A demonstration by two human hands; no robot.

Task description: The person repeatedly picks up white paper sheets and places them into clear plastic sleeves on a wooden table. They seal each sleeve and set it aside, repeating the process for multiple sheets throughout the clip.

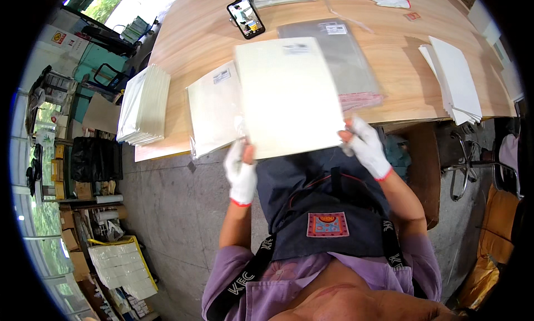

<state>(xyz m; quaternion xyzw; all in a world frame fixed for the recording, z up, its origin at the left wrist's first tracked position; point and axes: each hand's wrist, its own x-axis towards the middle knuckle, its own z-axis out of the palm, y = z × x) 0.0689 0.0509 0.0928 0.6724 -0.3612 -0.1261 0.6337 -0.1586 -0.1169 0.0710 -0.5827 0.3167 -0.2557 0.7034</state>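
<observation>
A cream, flat rectangular pack of paper (289,101) with a small printed label near its far edge is held up over the table's front edge. My left hand (241,173), in a white glove with bare fingertips, grips its near left corner. At the near right corner, my right hand (365,146), gloved the same way, pinches the edge. Partly under the held pack lies a similar one in a clear bag (214,107). Behind it to the right is a pile of clear plastic bags (359,68) with a pinkish edge, partly covered.
A tall stack of bagged paper packs (146,104) stands at the table's left edge. White sheets (457,82) stand fanned at the right. A phone (246,18) is propped at the back. A white glove (390,0) lies far right. A metal-legged chair (464,165) is right of me.
</observation>
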